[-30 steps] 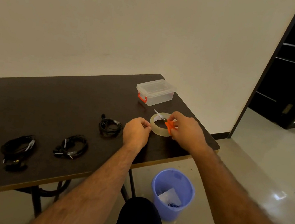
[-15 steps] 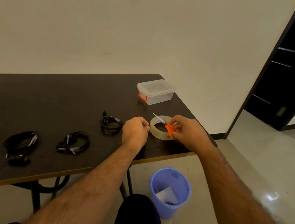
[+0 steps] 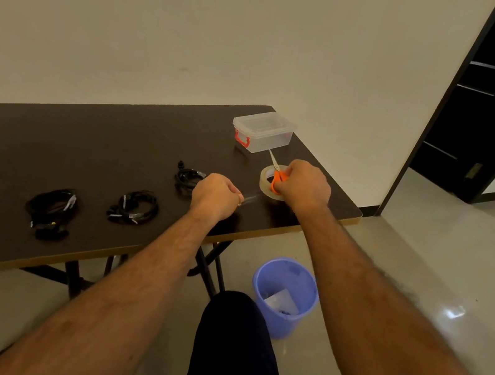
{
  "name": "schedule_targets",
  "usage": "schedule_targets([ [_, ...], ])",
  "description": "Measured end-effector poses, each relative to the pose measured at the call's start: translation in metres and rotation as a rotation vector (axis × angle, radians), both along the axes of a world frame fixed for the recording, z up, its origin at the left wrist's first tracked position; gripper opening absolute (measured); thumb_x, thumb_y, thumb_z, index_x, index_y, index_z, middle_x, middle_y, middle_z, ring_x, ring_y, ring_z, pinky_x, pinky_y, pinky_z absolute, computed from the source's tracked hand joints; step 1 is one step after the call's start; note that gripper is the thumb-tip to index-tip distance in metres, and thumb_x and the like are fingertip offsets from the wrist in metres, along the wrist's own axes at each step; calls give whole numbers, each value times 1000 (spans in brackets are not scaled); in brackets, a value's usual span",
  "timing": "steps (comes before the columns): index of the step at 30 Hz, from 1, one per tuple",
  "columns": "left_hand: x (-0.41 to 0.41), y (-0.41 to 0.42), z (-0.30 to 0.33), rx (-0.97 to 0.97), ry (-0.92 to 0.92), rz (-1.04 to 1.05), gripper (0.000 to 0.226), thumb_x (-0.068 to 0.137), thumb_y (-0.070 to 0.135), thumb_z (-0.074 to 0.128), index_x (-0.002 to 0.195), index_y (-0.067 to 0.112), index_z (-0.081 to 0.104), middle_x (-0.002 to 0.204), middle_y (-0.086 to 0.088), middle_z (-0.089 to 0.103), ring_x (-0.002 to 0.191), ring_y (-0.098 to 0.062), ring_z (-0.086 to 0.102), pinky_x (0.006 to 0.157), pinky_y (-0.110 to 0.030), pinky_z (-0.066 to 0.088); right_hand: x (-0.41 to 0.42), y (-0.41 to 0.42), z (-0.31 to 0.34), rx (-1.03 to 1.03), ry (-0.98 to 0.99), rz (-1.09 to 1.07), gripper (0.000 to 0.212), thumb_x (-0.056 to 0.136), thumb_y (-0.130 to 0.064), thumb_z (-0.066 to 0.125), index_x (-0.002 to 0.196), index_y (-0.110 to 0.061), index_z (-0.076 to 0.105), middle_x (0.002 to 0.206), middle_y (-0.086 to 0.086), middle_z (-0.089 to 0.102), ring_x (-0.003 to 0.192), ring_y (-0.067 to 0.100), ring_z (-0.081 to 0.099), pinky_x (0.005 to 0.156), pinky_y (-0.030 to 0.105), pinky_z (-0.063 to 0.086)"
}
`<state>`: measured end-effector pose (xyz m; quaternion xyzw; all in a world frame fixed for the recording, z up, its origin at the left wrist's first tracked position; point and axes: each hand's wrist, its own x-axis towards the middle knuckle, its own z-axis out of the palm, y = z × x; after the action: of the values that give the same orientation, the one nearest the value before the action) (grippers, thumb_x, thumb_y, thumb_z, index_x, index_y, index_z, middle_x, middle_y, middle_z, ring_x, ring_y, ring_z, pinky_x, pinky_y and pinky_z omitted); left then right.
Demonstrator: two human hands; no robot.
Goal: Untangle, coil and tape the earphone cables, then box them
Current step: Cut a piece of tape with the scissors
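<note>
While my right hand (image 3: 304,185) grips the orange-handled scissors (image 3: 277,175) over the roll of clear tape (image 3: 267,185) near the right end of the dark tabletop (image 3: 49,151), my left hand (image 3: 216,197) pinches the free end of a tape strip (image 3: 250,199) and has drawn it farther from the roll than half a second ago, when that fist sat almost against the roll. The strip now shows as a faint sheen stretched between my left grip and the roll. The scissor blades point up and away toward the clear lidded box (image 3: 262,131) with its red latch, which stands at the far right corner of the tabletop, lid on. Three coiled black earphone cables lie apart on the tabletop to my left: the nearest coil (image 3: 188,176) just beyond my left fist, the middle coil (image 3: 134,207) farther left, and the far-left coil (image 3: 51,208) close to the front edge, each with pale bands of tape on it; all three lie as they did a second ago. On the floor below the tabletop's edge stands a blue bin (image 3: 285,295) holding scraps, beside my knee (image 3: 236,323).
</note>
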<state>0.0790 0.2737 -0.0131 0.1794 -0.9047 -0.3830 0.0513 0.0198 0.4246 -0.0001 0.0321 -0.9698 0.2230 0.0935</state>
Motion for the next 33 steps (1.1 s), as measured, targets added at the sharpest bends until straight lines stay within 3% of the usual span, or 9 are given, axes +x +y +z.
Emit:
schedule_targets([
  [5,8,-1,2,92,-31,26,6,92,18,66,90,18,72,90,-1,64,84,-14,59,86,-39,56,1,-5,2,-157,-98,-79,49,80,-44,77,117,-15,65,110,7,69,99,22,66,72,34,50],
  [8,13,-3,1,153,-77,44,8,92,15,65,94,14,72,92,-6,66,71,-15,55,74,-34,56,3,0,-1,-246,-86,-112,43,81,-39,78,115,-15,67,108,7,70,96,20,66,69,31,50],
  [11,17,-2,0,194,-93,54,7,91,14,64,93,12,71,91,-7,65,65,-14,51,62,-27,48,3,3,-5,-235,-40,-67,40,84,-37,75,116,-14,66,108,8,69,97,21,67,78,32,54],
  [15,16,-9,2,158,-19,103,10,91,12,63,93,15,72,91,-5,63,74,-14,56,72,-32,54,3,12,-2,-307,-133,102,35,88,-36,71,114,-14,62,103,5,64,90,20,66,82,37,59],
  [21,15,-14,3,105,2,104,8,92,14,65,92,19,71,98,0,63,93,-15,57,90,-41,54,10,41,-3,-139,-145,355,28,84,-28,76,107,-23,62,115,5,66,100,17,60,93,36,53],
  [27,17,-8,1,79,0,75,4,91,18,68,90,21,70,96,1,63,92,-14,57,89,-40,54,15,34,-8,-69,-26,270,39,85,-35,74,119,-20,62,119,6,66,106,21,62,95,37,51],
  [33,21,-7,4,122,8,68,4,90,16,69,89,19,72,93,2,64,91,-12,58,87,-39,55,15,19,-5,-81,-48,173,41,84,-34,76,119,-17,63,117,7,66,106,22,63,98,40,51],
])
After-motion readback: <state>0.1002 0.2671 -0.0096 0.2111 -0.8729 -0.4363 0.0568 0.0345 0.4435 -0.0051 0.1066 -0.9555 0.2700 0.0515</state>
